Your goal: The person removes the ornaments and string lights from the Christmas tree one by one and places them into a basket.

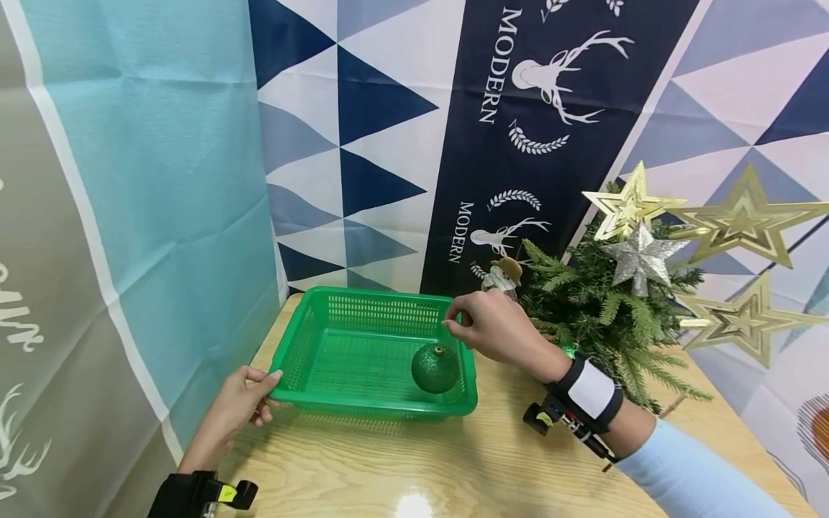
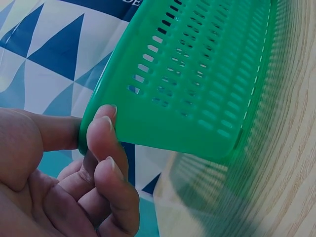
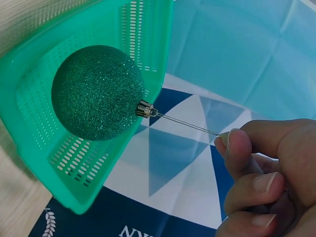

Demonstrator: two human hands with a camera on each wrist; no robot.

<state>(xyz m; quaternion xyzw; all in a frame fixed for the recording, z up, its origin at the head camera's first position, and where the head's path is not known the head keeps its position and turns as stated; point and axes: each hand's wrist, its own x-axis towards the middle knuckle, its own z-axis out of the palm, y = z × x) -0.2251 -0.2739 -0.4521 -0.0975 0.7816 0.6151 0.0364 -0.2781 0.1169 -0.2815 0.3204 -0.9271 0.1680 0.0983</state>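
Observation:
A glittery green Christmas bauble with a gold cap hangs from a thin string loop, overlapping the right end of a green plastic basket in the head view. My right hand pinches the end of that string between thumb and forefinger. In the right wrist view the string runs taut from the cap of the bauble to the fingertips. My left hand grips the near left corner of the basket, thumb on one side of the rim and fingers on the other, as the left wrist view shows on the basket wall.
A small Christmas tree stands on the right of the wooden table, with gold stars and a silver star on it. Behind the basket's right end is a snowman figure. Patterned cloth hangs at the back and left.

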